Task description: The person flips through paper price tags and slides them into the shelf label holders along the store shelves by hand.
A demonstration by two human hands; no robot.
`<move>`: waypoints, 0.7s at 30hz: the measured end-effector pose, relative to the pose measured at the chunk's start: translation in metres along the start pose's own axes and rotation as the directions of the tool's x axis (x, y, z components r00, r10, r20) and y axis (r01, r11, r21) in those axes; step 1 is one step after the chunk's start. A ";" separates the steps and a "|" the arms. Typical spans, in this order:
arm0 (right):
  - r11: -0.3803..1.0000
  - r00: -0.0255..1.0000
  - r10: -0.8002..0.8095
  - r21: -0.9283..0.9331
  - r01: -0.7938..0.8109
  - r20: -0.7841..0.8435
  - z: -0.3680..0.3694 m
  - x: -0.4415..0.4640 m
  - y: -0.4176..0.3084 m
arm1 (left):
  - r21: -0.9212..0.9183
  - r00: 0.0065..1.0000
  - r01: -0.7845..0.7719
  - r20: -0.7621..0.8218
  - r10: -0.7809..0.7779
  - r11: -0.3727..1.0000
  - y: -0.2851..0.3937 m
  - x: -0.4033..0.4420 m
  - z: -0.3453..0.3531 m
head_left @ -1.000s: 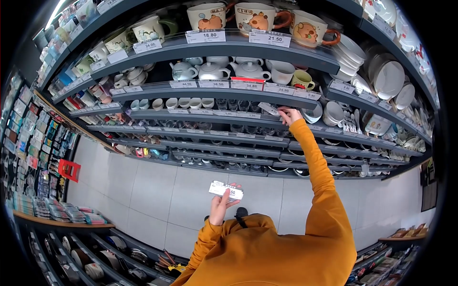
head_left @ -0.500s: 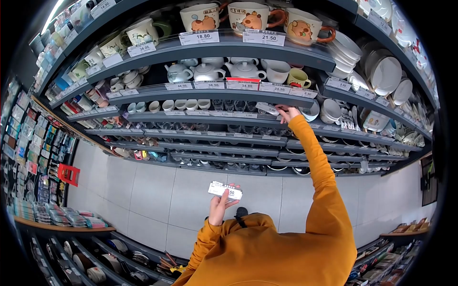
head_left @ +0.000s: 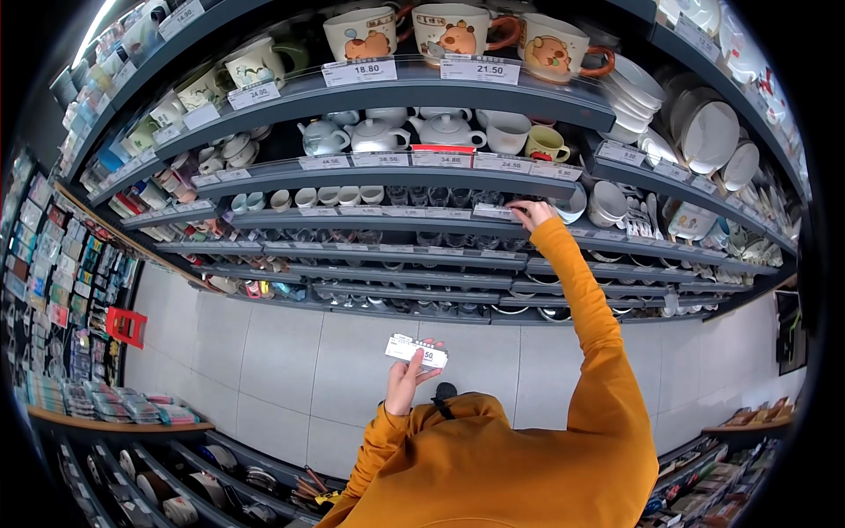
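Observation:
My left hand (head_left: 405, 380) is held low over the floor, its thumb pressed on a small stack of white price tags (head_left: 403, 349). The top tag is partly covered by the thumb. My right hand (head_left: 536, 215) reaches out to the shelf in front, fingers closed at the right end of a price tag (head_left: 493, 211). That tag lies along the front edge of the shelf, below some drinking glasses (head_left: 460, 196). To the right of my fingers, white bowls (head_left: 574, 204) stand on the same level.
Higher shelves hold teapots (head_left: 447, 132) and bear-print mugs (head_left: 451, 33). Plates (head_left: 711, 141) stand at the right. Grey floor tiles (head_left: 282, 352) lie between this shelving and the racks behind me. A red stool-like object (head_left: 127, 326) is at the left.
The price tag at my right hand was tilted out from the shelf edge; now it lies nearly in line with it. My left hand has hardly moved.

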State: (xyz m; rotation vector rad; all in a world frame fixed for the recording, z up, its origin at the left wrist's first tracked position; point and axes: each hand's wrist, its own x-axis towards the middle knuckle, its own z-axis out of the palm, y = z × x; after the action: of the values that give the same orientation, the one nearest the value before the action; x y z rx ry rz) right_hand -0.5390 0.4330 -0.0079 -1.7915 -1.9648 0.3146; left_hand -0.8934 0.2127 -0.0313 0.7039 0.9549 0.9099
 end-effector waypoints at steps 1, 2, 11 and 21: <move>0.999 0.999 -0.038 -0.036 0.037 -0.014 0.001 -0.001 0.003 | 0.005 1.000 0.000 0.003 0.000 1.000 0.000 0.000 0.000; 0.995 0.997 -0.076 -0.072 0.074 -0.027 0.002 -0.001 0.005 | 0.009 1.000 0.001 0.006 -0.001 1.000 0.000 0.000 0.000; 0.965 0.983 -0.171 -0.212 0.155 -0.063 0.017 -0.006 0.009 | 0.033 1.000 0.013 0.000 -0.013 0.999 0.002 0.001 0.002; 0.992 0.965 -0.118 0.016 0.125 -0.236 0.000 -0.041 -0.039 | -0.018 0.982 -0.189 0.003 0.189 0.982 0.060 0.010 0.048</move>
State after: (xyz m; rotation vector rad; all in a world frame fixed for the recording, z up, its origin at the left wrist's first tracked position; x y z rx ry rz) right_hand -0.5716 0.3879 0.0025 -1.6006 -1.8806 0.0868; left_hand -0.8676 0.2438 0.0348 0.7909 0.8854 1.0819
